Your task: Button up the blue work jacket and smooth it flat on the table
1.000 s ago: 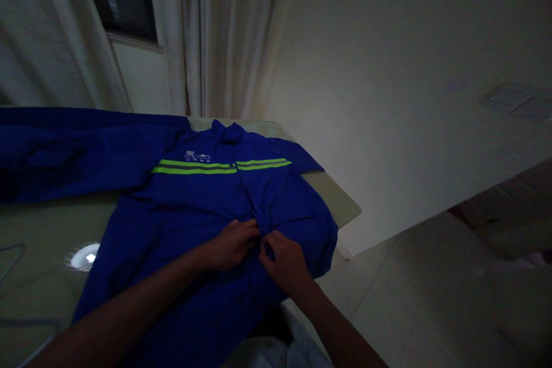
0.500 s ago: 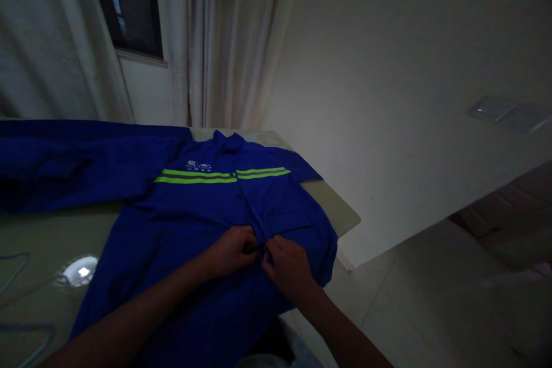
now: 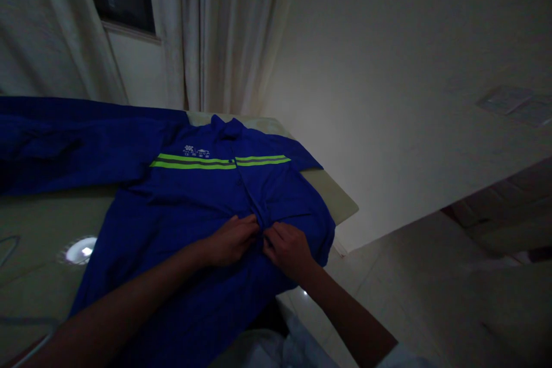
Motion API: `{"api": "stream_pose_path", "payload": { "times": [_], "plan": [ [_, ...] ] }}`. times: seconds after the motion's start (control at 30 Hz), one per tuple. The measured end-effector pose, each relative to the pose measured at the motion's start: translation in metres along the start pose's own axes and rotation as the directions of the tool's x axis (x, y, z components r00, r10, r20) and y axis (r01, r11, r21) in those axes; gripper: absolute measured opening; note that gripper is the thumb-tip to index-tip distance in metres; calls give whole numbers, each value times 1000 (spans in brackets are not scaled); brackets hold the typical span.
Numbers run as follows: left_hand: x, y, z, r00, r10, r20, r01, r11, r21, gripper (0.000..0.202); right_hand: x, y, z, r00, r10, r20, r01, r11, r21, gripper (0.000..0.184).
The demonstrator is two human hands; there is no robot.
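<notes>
A: Where's the garment?

B: A blue work jacket (image 3: 194, 207) with lime reflective stripes lies spread on a table (image 3: 332, 194), collar toward the far end. One sleeve (image 3: 64, 144) stretches left and runs out of the view.

A: And the hands?

B: The left hand (image 3: 233, 240) and right hand (image 3: 288, 251) sit close together at the front placket (image 3: 254, 207), on the near half of the jacket, both curled into a narrow grip.

A: Holding what?

B: The fingertips are buried in the dark cloth. They're on the placket, but whether they pinch a button or only fabric, I can't tell.

A: Anything else hard to make out?

B: The printed logo (image 3: 196, 152) above the stripes is too small to read, and the near hem fades into shadow.
</notes>
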State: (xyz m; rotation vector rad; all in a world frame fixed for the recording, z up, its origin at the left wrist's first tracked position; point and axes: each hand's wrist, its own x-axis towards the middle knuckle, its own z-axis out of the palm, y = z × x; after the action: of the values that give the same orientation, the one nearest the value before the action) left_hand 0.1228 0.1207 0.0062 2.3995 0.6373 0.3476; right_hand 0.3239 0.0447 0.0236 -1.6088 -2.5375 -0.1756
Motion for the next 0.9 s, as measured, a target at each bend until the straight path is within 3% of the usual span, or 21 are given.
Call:
{"api": "stream_pose_path", "payload": {
  "times": [0.13, 0.27, 0.4, 0.53, 0.77, 0.9],
  "plan": [
    [-1, 0, 2, 1000, -9, 27, 7, 998, 55, 20, 1, 3, 3, 998, -59, 21, 58, 997, 50, 8],
    [-2, -1, 0, 999, 11, 49, -12, 1000, 23, 24, 4, 6, -3, 995, 27, 91, -56, 942, 332, 12],
    [-2, -2, -2, 999, -34, -30, 32, 998, -58, 15, 5, 8, -8, 984, 112, 141, -171, 821, 544, 13],
    [-1, 0, -2, 995, -55, -84, 52, 998, -33, 16, 5, 7, -9, 976, 158, 148, -216, 772, 598, 13],
    [0, 13, -8, 980, -148, -130, 144, 989, -42, 14, 6, 2, -11, 961, 251, 115, -272, 792, 547, 11],
    [0, 13, -5, 985, -123, -124, 122, 992, -14, 13, 5, 0, -12, 954, 285, 98, -289, 773, 564, 10]
  ]
}}
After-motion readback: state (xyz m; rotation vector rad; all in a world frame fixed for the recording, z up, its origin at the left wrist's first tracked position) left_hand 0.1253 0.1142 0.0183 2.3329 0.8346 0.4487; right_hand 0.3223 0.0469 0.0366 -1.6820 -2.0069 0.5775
